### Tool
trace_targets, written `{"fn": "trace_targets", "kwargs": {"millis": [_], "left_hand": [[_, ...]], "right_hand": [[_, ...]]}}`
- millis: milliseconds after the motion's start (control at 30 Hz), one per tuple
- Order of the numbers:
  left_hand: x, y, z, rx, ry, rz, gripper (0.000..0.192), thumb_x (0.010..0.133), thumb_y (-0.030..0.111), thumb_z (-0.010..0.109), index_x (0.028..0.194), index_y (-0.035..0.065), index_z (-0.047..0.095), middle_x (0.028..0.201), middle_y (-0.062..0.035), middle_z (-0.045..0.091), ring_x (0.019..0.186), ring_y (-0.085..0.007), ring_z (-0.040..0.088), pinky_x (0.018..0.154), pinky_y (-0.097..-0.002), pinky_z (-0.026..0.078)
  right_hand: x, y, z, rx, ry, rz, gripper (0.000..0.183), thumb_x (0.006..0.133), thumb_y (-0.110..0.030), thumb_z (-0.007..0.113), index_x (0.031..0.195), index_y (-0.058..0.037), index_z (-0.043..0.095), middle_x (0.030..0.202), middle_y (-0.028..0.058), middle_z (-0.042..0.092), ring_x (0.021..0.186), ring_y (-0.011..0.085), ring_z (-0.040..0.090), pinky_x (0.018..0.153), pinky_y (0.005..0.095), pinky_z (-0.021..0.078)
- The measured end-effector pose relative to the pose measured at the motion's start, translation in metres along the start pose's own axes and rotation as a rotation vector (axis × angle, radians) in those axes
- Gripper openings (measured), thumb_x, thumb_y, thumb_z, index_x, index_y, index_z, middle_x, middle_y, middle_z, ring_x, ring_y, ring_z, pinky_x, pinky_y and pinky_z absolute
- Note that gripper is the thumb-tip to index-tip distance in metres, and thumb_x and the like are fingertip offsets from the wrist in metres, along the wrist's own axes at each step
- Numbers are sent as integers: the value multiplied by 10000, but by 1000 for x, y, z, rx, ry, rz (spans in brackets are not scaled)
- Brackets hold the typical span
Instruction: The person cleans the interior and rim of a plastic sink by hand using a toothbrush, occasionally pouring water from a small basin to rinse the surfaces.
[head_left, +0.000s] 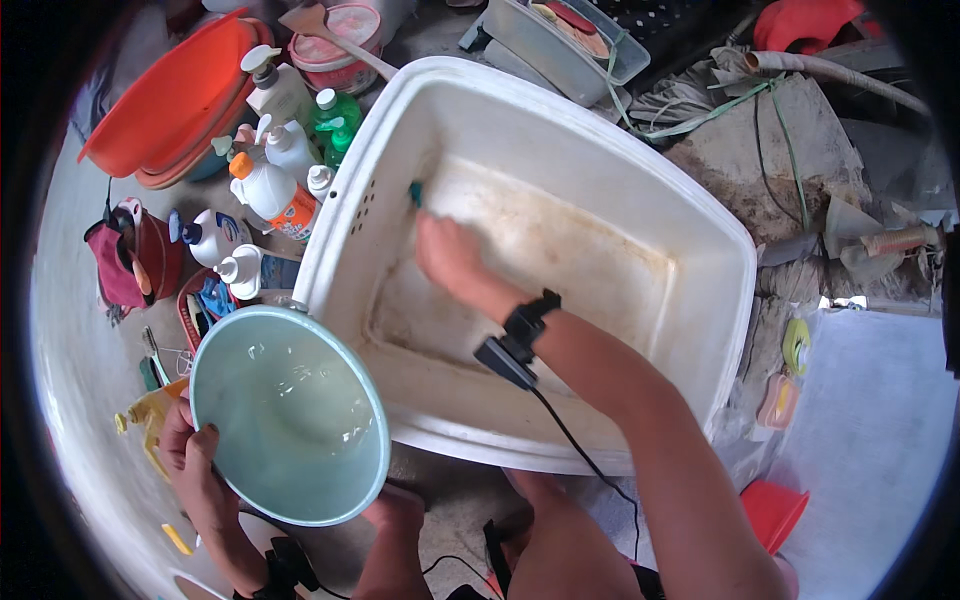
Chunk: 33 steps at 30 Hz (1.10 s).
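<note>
My left hand (193, 448) grips the rim of a light blue-green plastic basin (232, 375), thumb inside the wall. The basin is tilted, and shiny highlights show what looks like some water in its bottom. Past it stands a large white plastic tub (615, 165), with brown stains over its floor and a cluster of small holes in its left wall. Inside the tub, my right hand (454, 255) is low over the floor, blurred, fingers curled. Just beyond its knuckles lies a small dark green thing (416, 193). Whether the fingers hold anything is hidden.
Left of the tub stand several bottles (274, 191), orange-red basins (180, 97) and a toothbrush (155, 352). Behind are a pink-lidded bucket (337, 45) and a clear plastic box (570, 52). At right are a soap dish (778, 401) and a red container (772, 510). Cables hang from both wrists.
</note>
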<state>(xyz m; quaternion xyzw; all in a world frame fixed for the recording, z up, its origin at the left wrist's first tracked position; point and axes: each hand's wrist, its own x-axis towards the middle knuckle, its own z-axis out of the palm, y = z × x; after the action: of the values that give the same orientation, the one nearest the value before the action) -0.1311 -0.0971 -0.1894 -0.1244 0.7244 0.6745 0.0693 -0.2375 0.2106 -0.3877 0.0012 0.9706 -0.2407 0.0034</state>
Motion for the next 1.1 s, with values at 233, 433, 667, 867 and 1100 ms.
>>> {"fn": "trace_targets", "kwargs": {"millis": [233, 433, 667, 867, 1100], "left_hand": [[-8, -4, -1, 97, 139, -26, 190, 744, 111, 500, 890, 4, 556, 852, 11, 515, 797, -72, 446, 760, -212, 348], [-4, -5, 2, 200, 73, 80, 211, 773, 149, 516, 921, 8, 571, 855, 15, 530, 775, -72, 454, 741, -212, 350], [-7, -3, 4, 134, 139, 14, 212, 779, 155, 514, 919, 9, 576, 846, 13, 530, 770, -66, 454, 726, -208, 353], [-5, -4, 10, 176, 155, 26, 216, 780, 156, 516, 920, 3, 577, 839, 4, 534, 764, -66, 458, 719, -207, 357], [-5, -2, 2, 148, 91, 16, 209, 784, 144, 516, 925, 4, 579, 837, 7, 535, 767, -71, 460, 719, -213, 361]], "right_hand": [[7, 4, -36, -143, -168, -28, 226, 730, -75, 481, 937, -27, 559, 680, 188, 588, 622, 337, 600, 520, 449, 479], [-26, -11, -10, -257, -192, -260, 257, 744, -83, 464, 983, -20, 535, 648, 152, 594, 600, 332, 598, 514, 449, 481], [35, 18, -9, -84, 60, -2, 304, 783, -72, 446, 1071, 1, 510, 598, 194, 559, 579, 292, 605, 452, 412, 454], [78, -30, -20, 1702, 192, 923, 130, 755, 23, 354, 650, -48, 384, 550, 63, 408, 408, 163, 381, 303, 307, 278], [11, -17, -14, 977, -249, 552, 84, 748, 45, 399, 705, -4, 452, 561, 102, 479, 332, 181, 407, 308, 344, 299]]}}
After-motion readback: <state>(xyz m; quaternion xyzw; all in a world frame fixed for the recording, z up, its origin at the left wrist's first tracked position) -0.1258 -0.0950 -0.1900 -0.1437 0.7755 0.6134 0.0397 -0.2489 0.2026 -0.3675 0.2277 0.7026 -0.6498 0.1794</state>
